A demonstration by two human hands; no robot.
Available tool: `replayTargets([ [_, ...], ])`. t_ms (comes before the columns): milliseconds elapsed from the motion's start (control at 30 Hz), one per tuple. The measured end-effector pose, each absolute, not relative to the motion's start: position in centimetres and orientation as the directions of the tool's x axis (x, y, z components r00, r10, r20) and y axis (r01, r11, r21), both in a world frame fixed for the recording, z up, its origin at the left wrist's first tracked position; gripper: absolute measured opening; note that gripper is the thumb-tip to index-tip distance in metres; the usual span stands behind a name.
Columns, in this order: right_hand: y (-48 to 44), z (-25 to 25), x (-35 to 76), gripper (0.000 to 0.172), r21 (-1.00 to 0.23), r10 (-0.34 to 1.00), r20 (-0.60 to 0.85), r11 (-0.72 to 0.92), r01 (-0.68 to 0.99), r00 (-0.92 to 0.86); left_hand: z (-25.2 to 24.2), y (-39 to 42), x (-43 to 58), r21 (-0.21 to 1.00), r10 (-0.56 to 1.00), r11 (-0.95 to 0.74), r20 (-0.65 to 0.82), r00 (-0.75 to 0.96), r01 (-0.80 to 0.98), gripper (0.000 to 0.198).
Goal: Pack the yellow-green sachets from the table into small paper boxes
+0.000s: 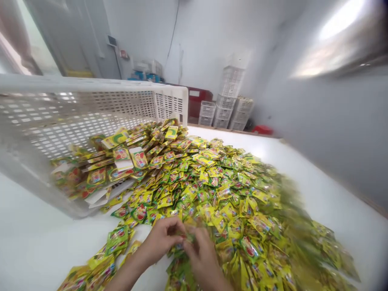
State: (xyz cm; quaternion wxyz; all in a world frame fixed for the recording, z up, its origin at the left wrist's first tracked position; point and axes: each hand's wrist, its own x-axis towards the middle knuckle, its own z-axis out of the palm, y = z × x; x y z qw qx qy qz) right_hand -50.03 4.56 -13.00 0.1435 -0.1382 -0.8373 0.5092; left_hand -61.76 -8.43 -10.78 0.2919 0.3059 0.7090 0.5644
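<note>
My left hand and my right hand meet at the fingertips low in the middle of the head view. Thumbs and fingers of both are closed in a pinch. Between them is a small green-yellow packet, blurred and mostly covered by the fingers. Under and around the hands spreads a large heap of small shiny packets, yellow and green with red pictures. Small printed boxes in like colours, some with white flaps standing up, lie at the heap's left, spilling from the white plastic crate.
The crate lies on its side on the white table, its mouth towards the heap. More packets lie at the front left. Stacked white crates and a red object stand beyond the table. A grey wall runs along the right.
</note>
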Motion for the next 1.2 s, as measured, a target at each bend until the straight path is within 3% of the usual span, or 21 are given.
replayTargets([
  [133,9.5,-11.2,-48.8,0.034,-0.991,0.504,-0.121,-0.005,0.137,-0.855,-8.0,-0.5,-63.1,0.964,0.839,0.137,0.010,-0.544,0.229,0.006],
  [233,12.4,-11.8,-47.4,0.037,-0.983,0.582,-0.185,-0.128,0.135,-0.792,-5.8,5.0,-65.5,0.924,0.778,0.155,0.103,-0.620,0.349,0.025],
  [300,13.4,-13.0,-46.7,0.030,-0.983,0.627,-0.181,-0.099,0.152,-0.758,-4.3,8.2,-68.0,0.881,0.657,0.211,0.193,-0.729,0.423,0.041],
  [367,13.7,-14.4,-46.3,0.024,-0.983,0.639,-0.175,-0.070,0.171,-0.749,-3.1,10.9,-70.5,0.834,0.546,0.282,0.267,-0.794,0.475,0.046],
  [567,13.6,-15.5,-46.6,0.020,-0.960,0.679,-0.074,0.151,0.237,-0.730,-2.1,12.9,-73.9,0.748,0.464,0.423,0.306,-0.831,0.511,0.024],
  [633,13.9,-15.2,-46.3,0.022,-0.948,0.662,-0.033,0.217,0.234,-0.749,-2.3,10.4,-74.5,0.745,0.451,0.450,0.286,-0.845,0.492,0.021],
  [800,13.8,-13.1,-47.2,0.023,-0.958,0.599,0.027,0.244,0.150,-0.800,-4.4,-1.3,-73.2,0.789,0.345,0.517,0.164,-0.924,0.333,0.048],
  [1000,9.4,-7.7,-52.6,0.024,-0.976,0.552,0.189,0.194,-0.095,-0.812,-9.7,-11.4,-62.5,0.924,0.250,0.369,-0.197,-0.948,-0.095,0.048],
  [1200,4.9,-9.5,-54.6,0.017,-0.938,0.345,0.130,0.346,-0.003,-0.930,-11.9,-14.3,-57.5,0.959,0.132,0.274,-0.116,-0.984,-0.077,0.040],
])
